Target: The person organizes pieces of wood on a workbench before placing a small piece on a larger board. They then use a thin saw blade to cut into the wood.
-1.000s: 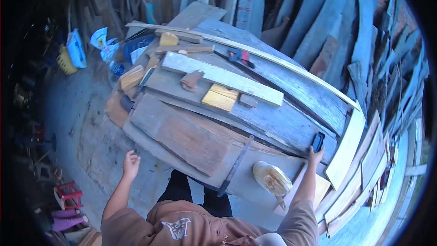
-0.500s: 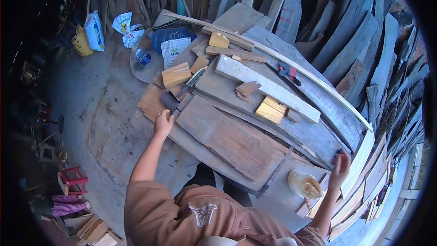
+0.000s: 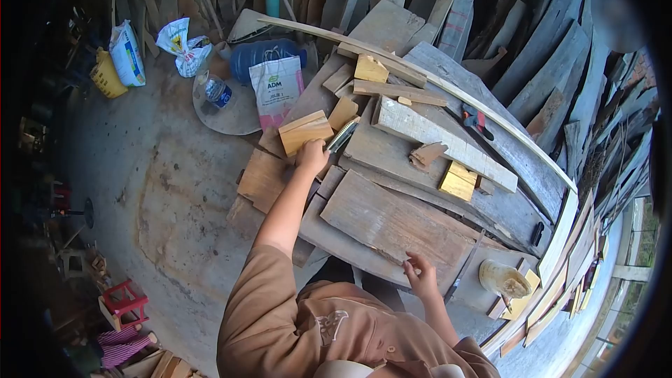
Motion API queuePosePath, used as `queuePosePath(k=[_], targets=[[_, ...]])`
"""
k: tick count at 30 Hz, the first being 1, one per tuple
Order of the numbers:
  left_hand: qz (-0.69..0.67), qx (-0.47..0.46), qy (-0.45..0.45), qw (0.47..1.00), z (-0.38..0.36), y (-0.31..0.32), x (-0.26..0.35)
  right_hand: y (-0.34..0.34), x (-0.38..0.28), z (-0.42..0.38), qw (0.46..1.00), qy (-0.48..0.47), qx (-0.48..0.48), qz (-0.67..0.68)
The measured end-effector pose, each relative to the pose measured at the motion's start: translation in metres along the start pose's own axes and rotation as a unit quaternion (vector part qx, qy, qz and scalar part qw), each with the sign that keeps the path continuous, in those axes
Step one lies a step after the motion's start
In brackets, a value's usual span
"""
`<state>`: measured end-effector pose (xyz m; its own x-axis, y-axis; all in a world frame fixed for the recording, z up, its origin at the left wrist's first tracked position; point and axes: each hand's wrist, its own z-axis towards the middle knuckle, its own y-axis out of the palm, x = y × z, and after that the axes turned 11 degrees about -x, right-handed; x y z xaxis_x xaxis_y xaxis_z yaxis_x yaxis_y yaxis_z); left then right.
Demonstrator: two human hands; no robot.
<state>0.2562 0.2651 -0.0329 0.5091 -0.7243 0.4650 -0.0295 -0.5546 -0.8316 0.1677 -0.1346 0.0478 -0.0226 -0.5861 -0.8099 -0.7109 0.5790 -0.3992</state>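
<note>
My left hand (image 3: 313,157) is at the left end of the boards, closed at the near end of a narrow bristled tool (image 3: 343,134) that looks like a brush. Its fingertips are partly hidden. Right beside them lies a thick wood block (image 3: 305,133). My right hand (image 3: 422,274) hovers over the near edge of a wide brown board (image 3: 392,217), fingers apart and holding nothing. A small black object (image 3: 537,233) lies on the grey board at the right.
Pliers with red handles (image 3: 477,120), a whitish plank (image 3: 441,141) and a yellow block (image 3: 458,180) lie further back. A pale tub (image 3: 505,278) stands at the right. Behind the bench lean many boards. A blue jug (image 3: 262,59) and an ADM bag (image 3: 276,91) are at the left.
My left hand has moved from beside a dark cylinder to the bristled tool. My right hand has left the black object and come in toward my body. The whole view has shifted.
</note>
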Motion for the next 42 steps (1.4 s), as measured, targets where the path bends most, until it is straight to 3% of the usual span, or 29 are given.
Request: queuePosePath(k=[6,10,13,15,19,21,22,26,29,31,33,34,36,42], targets=[[0.115,-0.098,-0.051,0.987,0.027,0.011,0.016,-0.003,-0.015,0.002,0.997,0.03,0.061,0.021],[0.099,-0.079,-0.062,0.99,0.029,0.011,0.018,-0.002,-0.021,0.009,0.998,0.024,0.061,0.019],[0.024,-0.07,-0.063,0.995,0.015,-0.005,0.023,-0.001,-0.018,0.017,0.999,0.002,0.054,-0.011],[-0.006,0.024,0.01,1.0,0.005,-0.015,0.026,-0.004,-0.022,0.031,0.997,-0.033,0.056,-0.042],[-0.115,0.023,0.026,0.993,0.001,-0.022,0.013,-0.015,-0.053,0.072,0.988,-0.084,0.048,-0.117],[-0.105,-0.011,0.063,0.992,0.015,-0.016,-0.004,-0.007,-0.05,0.097,0.986,-0.101,0.03,-0.13],[-0.088,-0.07,0.037,0.993,0.017,-0.02,-0.006,-0.002,-0.051,0.108,0.982,-0.12,0.018,-0.143],[0.012,-0.129,0.019,0.991,0.027,-0.019,-0.011,0.02,-0.071,0.139,0.971,-0.168,-0.06,-0.158],[-0.012,-0.147,0.043,0.988,0.024,-0.029,-0.011,0.04,-0.08,0.155,0.964,-0.195,-0.076,-0.162],[-0.09,-0.093,0.079,0.988,0.015,-0.038,-0.029,0.058,-0.081,0.169,0.962,-0.184,-0.09,-0.179],[-0.199,0.003,0.06,0.978,0.001,-0.047,-0.055,0.078,-0.08,0.184,0.917,-0.309,-0.074,-0.241],[-0.198,0.001,0.058,0.978,-0.008,-0.048,-0.066,0.086,-0.081,0.188,0.923,-0.281,-0.102,-0.242],[-0.022,0.029,0.165,0.986,-0.026,-0.048,-0.08,0.097,-0.084,0.197,0.924,-0.278,-0.102,-0.242],[0.039,-0.054,0.168,0.983,-0.066,-0.057,-0.077,0.113,-0.095,0.231,0.932,-0.263,-0.058,-0.244]])
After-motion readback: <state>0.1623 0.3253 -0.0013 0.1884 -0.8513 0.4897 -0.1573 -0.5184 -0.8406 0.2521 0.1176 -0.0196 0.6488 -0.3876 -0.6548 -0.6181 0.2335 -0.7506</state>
